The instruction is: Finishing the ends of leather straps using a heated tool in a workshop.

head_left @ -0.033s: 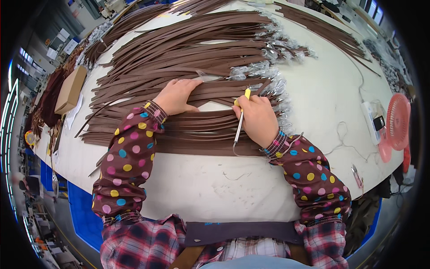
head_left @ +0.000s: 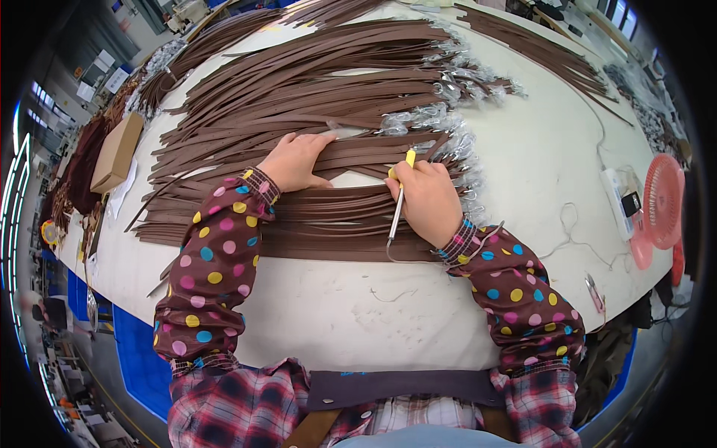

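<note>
Many flat brown straps (head_left: 299,86), which look like leather, lie in overlapping bundles, with clear plastic wrapping over metal pieces (head_left: 455,134) at their right ends. My left hand (head_left: 296,160) rests on the straps in the middle, fingers stretched out and thumb spread. To its right, my right hand (head_left: 429,198) is closed round a pen-shaped tool (head_left: 396,213) with a silver shaft and a yellow upper part. A thin cord leaves the tool's lower end and passes by my right sleeve. The tool's top is close to the straps; whether it touches them I cannot tell.
A pink fan (head_left: 663,201) and a white power strip (head_left: 618,201) with a loose cord stand at the right. Small snips (head_left: 594,293) lie near the right edge. A cardboard box (head_left: 117,153) sits at the left edge. More straps (head_left: 534,48) lie at the far right.
My right hand and the pen-shaped tool have shifted very slightly to the left. My left hand stays in place on the straps.
</note>
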The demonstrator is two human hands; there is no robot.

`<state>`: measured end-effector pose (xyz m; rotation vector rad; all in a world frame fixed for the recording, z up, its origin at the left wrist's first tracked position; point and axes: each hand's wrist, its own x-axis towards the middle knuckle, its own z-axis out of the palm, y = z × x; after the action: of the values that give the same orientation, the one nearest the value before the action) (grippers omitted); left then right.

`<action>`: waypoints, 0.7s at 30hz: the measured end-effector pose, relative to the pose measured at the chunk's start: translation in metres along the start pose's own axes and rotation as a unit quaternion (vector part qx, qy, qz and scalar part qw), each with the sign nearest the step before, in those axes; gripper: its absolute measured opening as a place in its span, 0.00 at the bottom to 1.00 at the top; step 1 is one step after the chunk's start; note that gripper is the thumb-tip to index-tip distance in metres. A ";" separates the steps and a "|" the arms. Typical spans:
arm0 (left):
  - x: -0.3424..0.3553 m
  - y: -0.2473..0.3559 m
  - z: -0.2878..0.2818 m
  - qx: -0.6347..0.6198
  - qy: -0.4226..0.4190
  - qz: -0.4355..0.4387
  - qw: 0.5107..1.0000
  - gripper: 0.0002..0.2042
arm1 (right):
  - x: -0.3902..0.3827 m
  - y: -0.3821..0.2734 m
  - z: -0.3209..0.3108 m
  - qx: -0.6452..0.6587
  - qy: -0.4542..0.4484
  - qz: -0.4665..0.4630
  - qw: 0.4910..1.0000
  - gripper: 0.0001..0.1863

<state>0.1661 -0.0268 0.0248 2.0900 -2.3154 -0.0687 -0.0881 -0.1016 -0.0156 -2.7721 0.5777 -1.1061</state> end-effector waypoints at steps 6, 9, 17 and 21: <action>0.005 0.008 -0.008 0.017 -0.057 -0.037 0.998 0.36 | 0.001 0.002 0.001 0.017 0.014 -0.003 1.000 0.09; 0.002 0.015 -0.011 -0.004 -0.029 -0.032 0.999 0.31 | -0.001 0.003 0.001 -0.002 0.009 -0.016 1.000 0.09; 0.001 0.022 -0.041 -0.052 0.063 -0.076 0.994 0.17 | -0.002 0.000 -0.001 -0.005 0.031 -0.022 0.999 0.09; 0.004 0.022 -0.046 -0.115 0.026 -0.040 0.992 0.17 | -0.003 0.001 -0.004 0.012 0.048 -0.023 0.999 0.08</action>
<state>0.1458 -0.0292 0.0714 2.0425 -2.0824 -0.2664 -0.0931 -0.1015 -0.0145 -2.7375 0.5095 -1.2534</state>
